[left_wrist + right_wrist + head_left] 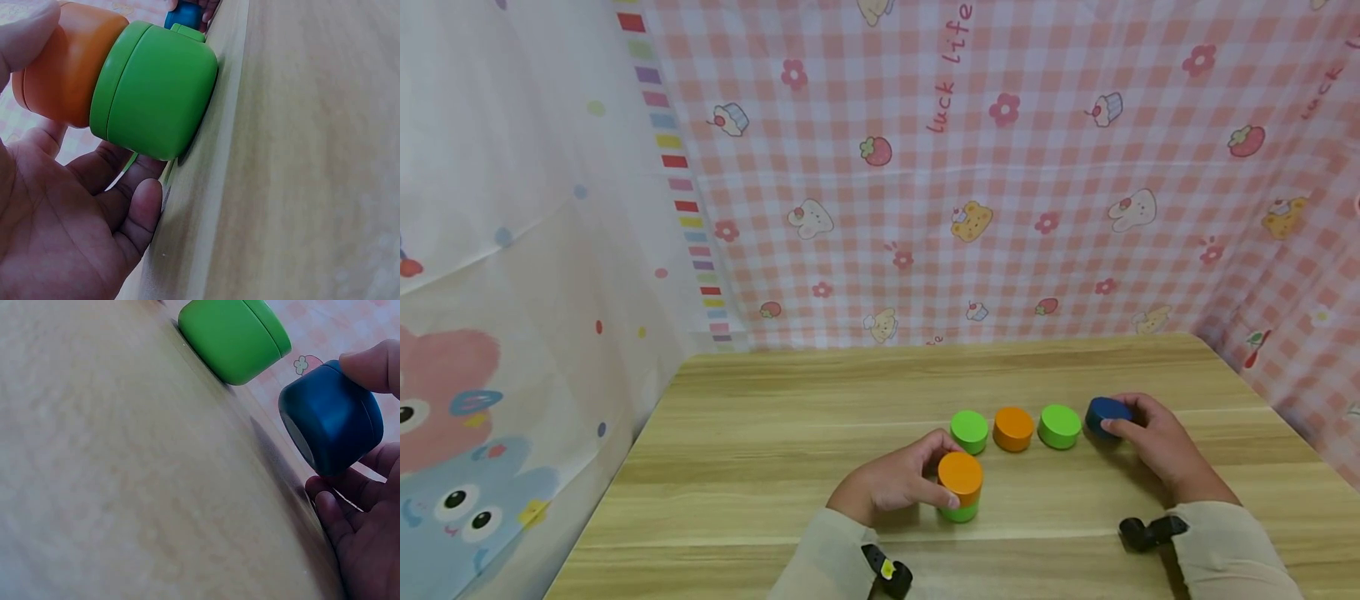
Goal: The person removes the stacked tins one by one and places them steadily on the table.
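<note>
My left hand (898, 482) grips an orange round lidded pot (960, 477) between thumb and fingers. Under it stands a green pot (959, 511), upright on the table; the left wrist view shows the orange pot (78, 62) against the top of the green pot (159, 90). My right hand (1165, 446) pinches a dark blue pot (1107, 418) between thumb and fingers. In the right wrist view the blue pot (331, 419) is tilted and raised off the table, its shadow beneath. Left of it stands a green pot (1060, 427).
Farther left in the same row are an orange pot (1012, 429) and another green pot (969, 432). All rest on a wood-grain table (760, 442). A pink checked cloth (917, 192) hangs behind, and a white patterned cloth (542, 242) on the left.
</note>
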Available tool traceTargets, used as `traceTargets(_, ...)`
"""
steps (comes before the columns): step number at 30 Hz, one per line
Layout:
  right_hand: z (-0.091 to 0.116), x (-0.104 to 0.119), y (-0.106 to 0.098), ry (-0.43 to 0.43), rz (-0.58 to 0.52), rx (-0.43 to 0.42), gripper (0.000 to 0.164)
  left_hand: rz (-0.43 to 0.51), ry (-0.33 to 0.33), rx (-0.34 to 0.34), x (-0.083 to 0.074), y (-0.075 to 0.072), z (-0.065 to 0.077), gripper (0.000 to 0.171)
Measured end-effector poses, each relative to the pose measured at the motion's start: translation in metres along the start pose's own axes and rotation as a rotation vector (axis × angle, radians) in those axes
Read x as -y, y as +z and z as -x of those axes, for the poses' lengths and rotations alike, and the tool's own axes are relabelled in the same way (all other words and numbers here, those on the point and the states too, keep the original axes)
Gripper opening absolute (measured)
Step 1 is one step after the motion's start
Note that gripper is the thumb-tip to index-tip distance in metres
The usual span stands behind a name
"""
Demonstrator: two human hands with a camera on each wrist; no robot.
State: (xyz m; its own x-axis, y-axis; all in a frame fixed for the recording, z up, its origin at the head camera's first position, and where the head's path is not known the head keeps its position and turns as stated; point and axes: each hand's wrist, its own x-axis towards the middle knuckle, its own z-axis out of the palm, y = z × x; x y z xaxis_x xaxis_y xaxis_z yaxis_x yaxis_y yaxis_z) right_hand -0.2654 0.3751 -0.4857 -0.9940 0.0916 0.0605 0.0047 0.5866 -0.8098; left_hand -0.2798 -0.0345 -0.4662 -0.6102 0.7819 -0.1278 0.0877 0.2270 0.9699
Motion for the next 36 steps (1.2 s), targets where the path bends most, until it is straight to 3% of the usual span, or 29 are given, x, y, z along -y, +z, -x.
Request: traceTargets(36,0.0018,0.0077,-0.0029,-0.007,0.055,0.061,0.054,0.022,0.005,0.002,0.0021,0.0002,-0.0008,0.048)
